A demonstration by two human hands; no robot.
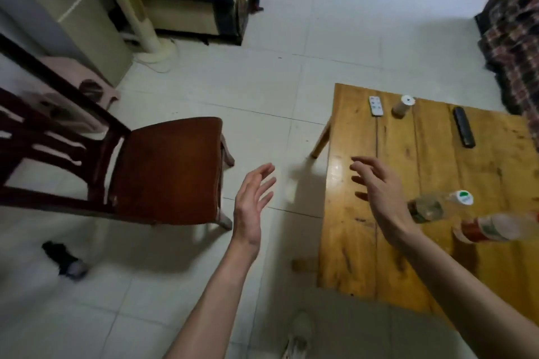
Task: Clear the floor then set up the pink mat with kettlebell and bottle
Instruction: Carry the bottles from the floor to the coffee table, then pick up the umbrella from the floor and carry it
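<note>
Bottle (pixel 437 207) at 3 o'clock | my left hand (pixel 252 207), right hand (pixel 382 192) empty, fingers spread | risk: forearm topples it

Red-labelled bottle (pixel 501 231) blurred and cut by right edge, dark floor object (pixel 64 260) unidentifiable (smeared), shoe (pixel 300 335) cropped below

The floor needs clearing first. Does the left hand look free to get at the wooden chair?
Probably yes. The left hand is open and empty, just beside the wooden chair seat's near corner, with only bare floor between them. The right hand hovers apart, over the table.
</note>
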